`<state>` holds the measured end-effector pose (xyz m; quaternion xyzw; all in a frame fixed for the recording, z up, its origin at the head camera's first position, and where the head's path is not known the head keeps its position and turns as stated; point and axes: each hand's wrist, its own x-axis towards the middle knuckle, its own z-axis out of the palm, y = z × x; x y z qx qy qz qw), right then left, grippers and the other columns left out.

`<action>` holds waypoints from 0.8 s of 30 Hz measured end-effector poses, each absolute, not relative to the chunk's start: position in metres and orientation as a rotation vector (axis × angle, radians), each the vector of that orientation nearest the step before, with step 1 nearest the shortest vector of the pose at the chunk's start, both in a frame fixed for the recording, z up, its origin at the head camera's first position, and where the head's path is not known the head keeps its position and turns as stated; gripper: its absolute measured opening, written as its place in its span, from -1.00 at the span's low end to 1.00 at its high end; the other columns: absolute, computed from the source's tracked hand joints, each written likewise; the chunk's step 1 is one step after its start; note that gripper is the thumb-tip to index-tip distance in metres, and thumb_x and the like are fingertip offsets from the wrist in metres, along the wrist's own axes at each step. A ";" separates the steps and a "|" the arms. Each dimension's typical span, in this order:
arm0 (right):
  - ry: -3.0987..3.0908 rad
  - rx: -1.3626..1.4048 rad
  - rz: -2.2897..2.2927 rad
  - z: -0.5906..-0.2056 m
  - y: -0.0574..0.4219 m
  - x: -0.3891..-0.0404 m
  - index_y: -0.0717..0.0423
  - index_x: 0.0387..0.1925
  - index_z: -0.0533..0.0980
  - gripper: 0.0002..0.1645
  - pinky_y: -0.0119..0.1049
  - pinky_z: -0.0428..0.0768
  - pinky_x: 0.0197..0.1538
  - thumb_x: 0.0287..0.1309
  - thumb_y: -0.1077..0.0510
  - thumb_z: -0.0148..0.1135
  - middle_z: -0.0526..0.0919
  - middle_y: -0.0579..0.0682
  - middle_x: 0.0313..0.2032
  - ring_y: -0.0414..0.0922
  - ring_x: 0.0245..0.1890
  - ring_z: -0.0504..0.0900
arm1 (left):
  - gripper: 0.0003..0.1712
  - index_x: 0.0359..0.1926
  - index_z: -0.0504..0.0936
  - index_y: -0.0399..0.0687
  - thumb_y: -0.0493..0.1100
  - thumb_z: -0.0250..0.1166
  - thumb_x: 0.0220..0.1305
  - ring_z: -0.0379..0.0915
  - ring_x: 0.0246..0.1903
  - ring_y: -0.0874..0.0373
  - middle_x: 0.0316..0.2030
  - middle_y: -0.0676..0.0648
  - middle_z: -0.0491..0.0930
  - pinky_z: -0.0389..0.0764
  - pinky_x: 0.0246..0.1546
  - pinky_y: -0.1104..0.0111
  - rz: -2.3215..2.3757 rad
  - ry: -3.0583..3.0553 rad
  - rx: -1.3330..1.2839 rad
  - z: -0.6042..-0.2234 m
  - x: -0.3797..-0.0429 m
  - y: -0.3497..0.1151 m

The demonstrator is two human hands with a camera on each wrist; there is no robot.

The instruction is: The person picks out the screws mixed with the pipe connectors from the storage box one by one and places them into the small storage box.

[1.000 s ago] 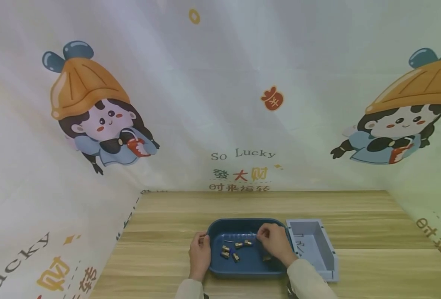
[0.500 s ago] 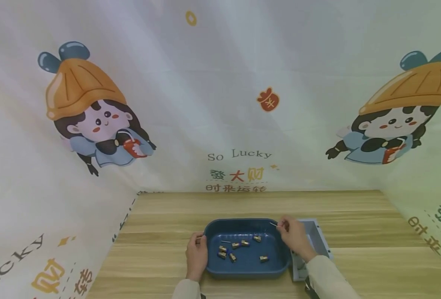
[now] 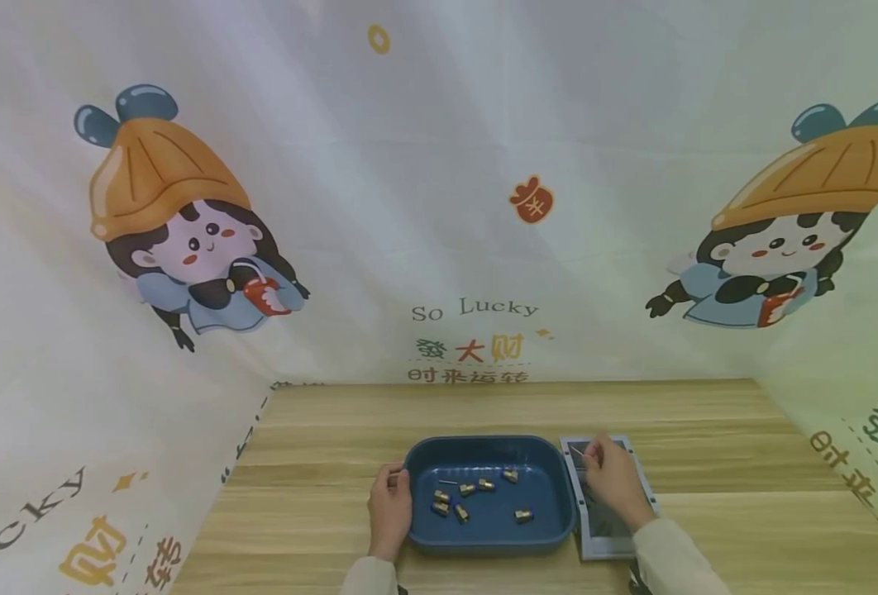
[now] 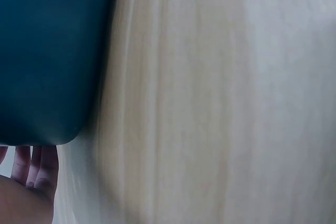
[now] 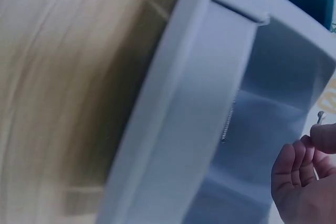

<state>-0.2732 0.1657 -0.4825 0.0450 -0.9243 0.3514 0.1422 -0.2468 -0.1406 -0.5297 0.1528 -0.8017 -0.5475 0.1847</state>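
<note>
My left hand (image 3: 390,511) grips the left rim of a dark blue plastic tray (image 3: 491,546). In the left wrist view its fingers (image 4: 47,169) lie against the end of the tray. My right hand (image 3: 617,479) is over the grey bin (image 3: 606,547) beside the tray, pinching a thin silver screw (image 5: 321,115) between thumb and fingertips. Inside the tray lie several brass fittings (image 3: 523,516) with blue ends, and another thin silver screw (image 3: 448,482). A threaded screw (image 5: 227,124) lies inside the bin in the right wrist view; my hand hides part of the bin.
Tray and bin stand side by side on a wood-grain table (image 3: 320,463). A pale printed cloth (image 3: 476,207) with cartoon figures hangs behind the table and along both sides.
My right hand has moved rightward from inside the tray, across its rim, to over the grey bin, carrying the screw. My left hand stays on the tray's rim.
</note>
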 end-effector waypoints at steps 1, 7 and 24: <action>-2.659 0.127 1.007 -0.484 0.167 -0.272 0.21 -0.50 0.39 -0.89 -0.33 0.34 -0.46 0.02 0.42 0.11 0.43 -0.02 -0.59 -0.16 -0.55 0.38 | -0.82 -0.12 0.56 -0.27 -0.30 0.11 0.31 0.57 -0.28 -0.05 -0.27 -0.26 0.64 0.55 -0.25 0.13 -1.538 -2.258 0.427 -0.530 -0.247 -0.141; -2.668 0.106 0.942 -0.490 0.173 -0.269 0.27 -0.51 0.40 -0.94 -0.26 0.40 -0.46 0.01 0.40 0.07 0.49 0.04 -0.59 -0.10 -0.55 0.44 | -0.82 -0.12 0.56 -0.27 -0.30 0.11 0.31 0.57 -0.28 -0.05 -0.28 -0.26 0.64 0.55 -0.26 0.14 -1.530 -2.255 0.427 -0.529 -0.247 -0.140; -2.758 0.039 0.918 -0.515 0.172 -0.261 0.26 -0.54 0.38 -0.92 -0.17 0.43 -0.47 0.01 0.40 0.04 0.47 0.04 -0.60 -0.04 -0.55 0.46 | -0.83 -0.12 0.56 -0.24 -0.29 0.10 0.32 0.55 -0.28 -0.02 -0.26 -0.24 0.63 0.53 -0.27 0.17 -1.564 -2.265 0.449 -0.529 -0.247 -0.142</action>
